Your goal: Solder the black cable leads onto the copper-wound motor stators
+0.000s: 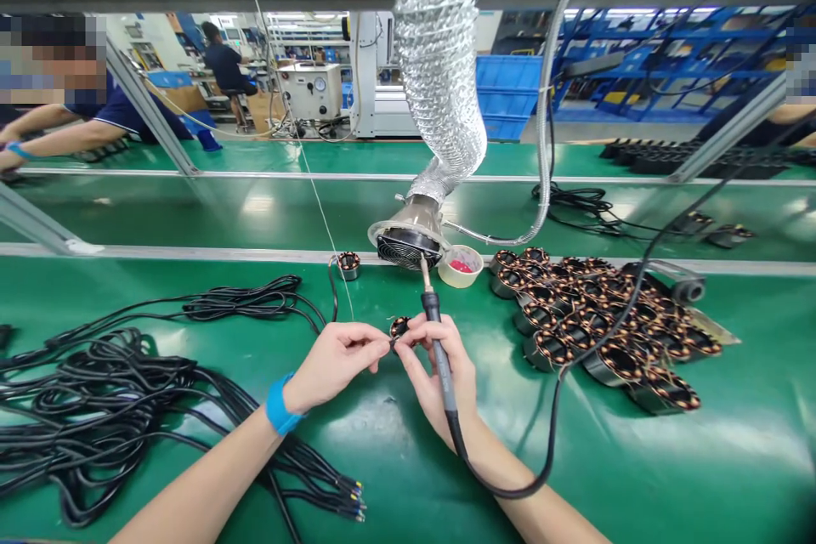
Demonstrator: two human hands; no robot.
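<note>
My right hand [460, 370] grips a soldering iron [442, 376], its metal tip pointing away from me toward the round fume extractor fan [408, 246]. Thumb and finger of that hand also meet at a small copper-wound stator [399, 326] on the green bench. My left hand [337, 364], below a blue wristband [280, 405], is closed in a pinch at the same stator's near side. Whatever its fingertips hold is too small and covered to name. Another stator [348, 266] with a black cable attached stands farther back.
Many wound stators [577, 327] cover the bench on the right. Black cables [121, 408] lie coiled on the left, coloured wire ends toward me. A pale tub [460, 266] with red contents stands by the fan. The iron's cord [553, 433] loops right. Co-workers sit beyond.
</note>
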